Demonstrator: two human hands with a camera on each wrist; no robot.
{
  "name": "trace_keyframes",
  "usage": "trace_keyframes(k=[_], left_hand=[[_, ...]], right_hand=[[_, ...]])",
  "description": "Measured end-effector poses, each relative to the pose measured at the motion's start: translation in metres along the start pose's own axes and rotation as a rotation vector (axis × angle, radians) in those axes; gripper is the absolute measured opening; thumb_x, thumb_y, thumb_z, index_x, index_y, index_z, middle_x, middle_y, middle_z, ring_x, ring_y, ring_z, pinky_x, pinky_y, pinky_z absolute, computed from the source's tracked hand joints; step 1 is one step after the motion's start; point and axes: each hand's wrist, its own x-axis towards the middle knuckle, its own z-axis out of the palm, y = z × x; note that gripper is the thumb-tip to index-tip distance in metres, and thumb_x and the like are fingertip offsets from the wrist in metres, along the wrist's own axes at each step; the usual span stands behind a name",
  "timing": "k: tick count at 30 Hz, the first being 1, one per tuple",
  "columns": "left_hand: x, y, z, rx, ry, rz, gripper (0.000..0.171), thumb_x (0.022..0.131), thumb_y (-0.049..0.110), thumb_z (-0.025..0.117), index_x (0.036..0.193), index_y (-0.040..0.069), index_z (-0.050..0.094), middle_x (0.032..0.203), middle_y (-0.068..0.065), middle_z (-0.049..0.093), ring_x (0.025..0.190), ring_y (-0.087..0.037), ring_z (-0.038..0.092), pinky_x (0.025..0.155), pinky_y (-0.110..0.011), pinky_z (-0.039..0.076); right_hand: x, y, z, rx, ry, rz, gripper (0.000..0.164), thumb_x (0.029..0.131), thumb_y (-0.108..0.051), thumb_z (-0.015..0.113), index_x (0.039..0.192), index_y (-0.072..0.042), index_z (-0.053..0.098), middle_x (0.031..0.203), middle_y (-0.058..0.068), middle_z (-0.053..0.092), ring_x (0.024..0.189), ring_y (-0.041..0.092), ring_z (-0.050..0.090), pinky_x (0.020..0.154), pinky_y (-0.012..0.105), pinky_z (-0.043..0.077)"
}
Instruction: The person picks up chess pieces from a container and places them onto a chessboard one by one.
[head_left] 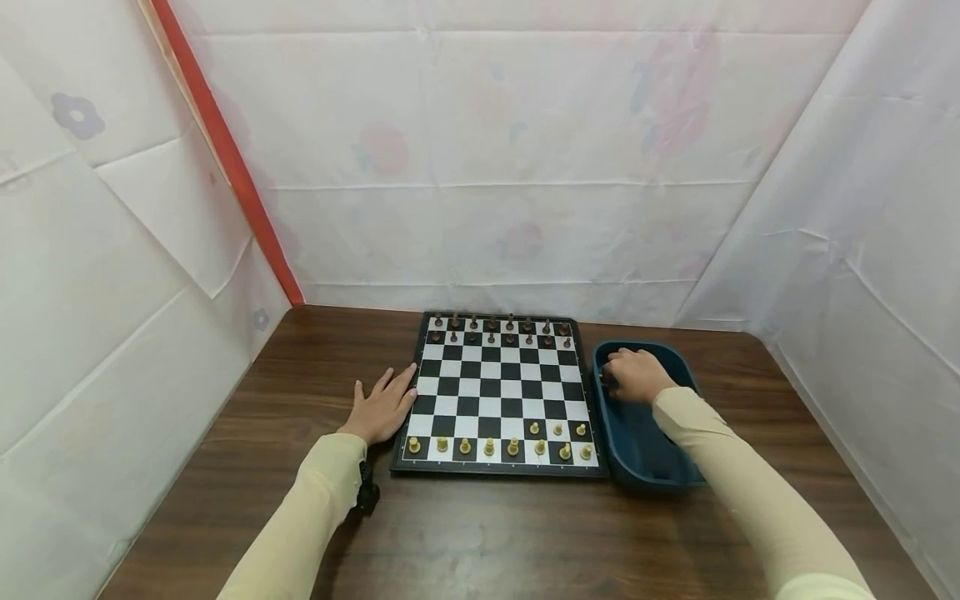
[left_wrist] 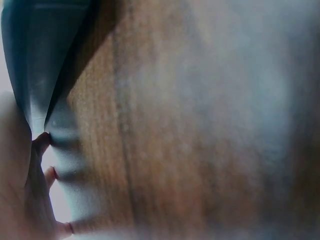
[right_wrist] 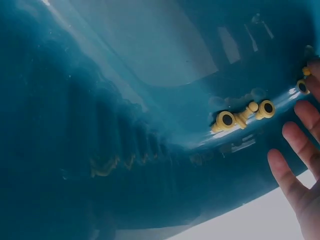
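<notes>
Well, board (head_left: 490, 389): eleven yellow pieces (head_left: 489, 447), sixteen dark pieces (head_left: 491, 324)
Nine-o'clock edge (head_left: 402, 435): left hand (head_left: 378, 412), spread
Three-o'clock tray (head_left: 648, 450): four-plus loose pieces (right_wrist: 226, 120); right hand's (head_left: 637, 377) grip I can't tell

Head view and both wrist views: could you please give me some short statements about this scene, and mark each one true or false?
1. The bare right hand reaches into the oblong dark-blue tray. True.
2. Small yellow round-based chess pieces lie in the tray. True.
3. The bare left hand grips a chess piece. False: its fingers are spread at the left edge of the square black-and-white chessboard.
4. The tray stands left of the chessboard. False: it stands on the right.
5. Small dark reddish-brown chess pieces stand in one row. False: they fill two rows at the far side.
</notes>
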Motion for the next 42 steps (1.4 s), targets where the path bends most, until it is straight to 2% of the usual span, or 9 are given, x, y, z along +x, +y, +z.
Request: trace_keyframes(k=[5, 8, 14, 20, 31, 42], left_hand=[[0.0, 0.001, -0.002, -0.003, 0.001, 0.0, 0.055, 0.104, 0.037, 0.029, 0.154, 0.017, 0.018, 0.155, -0.009, 0.026, 0.143, -0.035, 0.015, 0.103, -0.07, -0.007], [0.0, 0.0, -0.002, -0.004, -0.002, 0.001, 0.055, 0.104, 0.038, 0.029, 0.155, 0.017, 0.018, 0.155, -0.009, 0.027, 0.143, -0.035, 0.015, 0.103, -0.07, -0.007], [0.001, -0.001, 0.0, 0.005, 0.0, 0.005, 0.055, 0.104, 0.038, 0.028, 0.155, 0.018, 0.018, 0.155, -0.009, 0.027, 0.143, -0.034, 0.015, 0.103, -0.07, -0.007], [0.0, 0.001, 0.0, 0.002, 0.0, 0.004, 0.055, 0.104, 0.038, 0.029, 0.155, 0.018, 0.018, 0.155, -0.008, 0.027, 0.143, -0.035, 0.016, 0.103, -0.07, -0.007], [0.0, 0.0, 0.001, 0.003, 0.006, 0.002, 0.055, 0.104, 0.037, 0.029, 0.154, 0.018, 0.019, 0.155, -0.009, 0.027, 0.143, -0.035, 0.016, 0.103, -0.07, -0.007], [0.0, 0.0, 0.0, 0.004, 0.008, -0.002, 0.055, 0.104, 0.038, 0.029, 0.154, 0.017, 0.018, 0.155, -0.009, 0.027, 0.142, -0.035, 0.016, 0.103, -0.07, -0.007]], right_hand=[[0.001, 0.002, 0.004, 0.02, 0.015, 0.002, 0.011, 0.073, -0.02, 0.081, 0.08, -0.016, 0.073, 0.081, 0.001, 0.062, 0.074, 0.023, 0.057, 0.058, 0.037, 0.047], [0.003, 0.003, 0.008, 0.031, 0.028, -0.002, 0.01, 0.074, -0.019, 0.079, 0.074, -0.017, 0.069, 0.077, 0.001, 0.059, 0.069, 0.021, 0.055, 0.054, 0.034, 0.044], [0.006, 0.005, 0.014, 0.032, 0.04, -0.008, 0.024, 0.076, -0.017, 0.077, 0.062, -0.019, 0.058, 0.07, -0.001, 0.054, 0.062, 0.018, 0.049, 0.05, 0.031, 0.038], [0.006, 0.004, 0.016, 0.011, 0.031, 0.002, 0.031, 0.077, -0.018, 0.077, 0.059, -0.018, 0.052, 0.07, 0.0, 0.053, 0.063, 0.019, 0.05, 0.05, 0.033, 0.039], [0.003, 0.005, 0.008, 0.053, 0.021, 0.055, 0.011, 0.078, -0.019, 0.076, 0.071, -0.016, 0.069, 0.074, -0.002, 0.056, 0.066, 0.018, 0.052, 0.054, 0.033, 0.044], [-0.005, 0.015, -0.005, 0.034, 0.074, 0.004, 0.012, 0.079, -0.019, 0.074, 0.068, -0.019, 0.068, 0.072, -0.005, 0.05, 0.065, 0.016, 0.048, 0.054, 0.033, 0.042]])
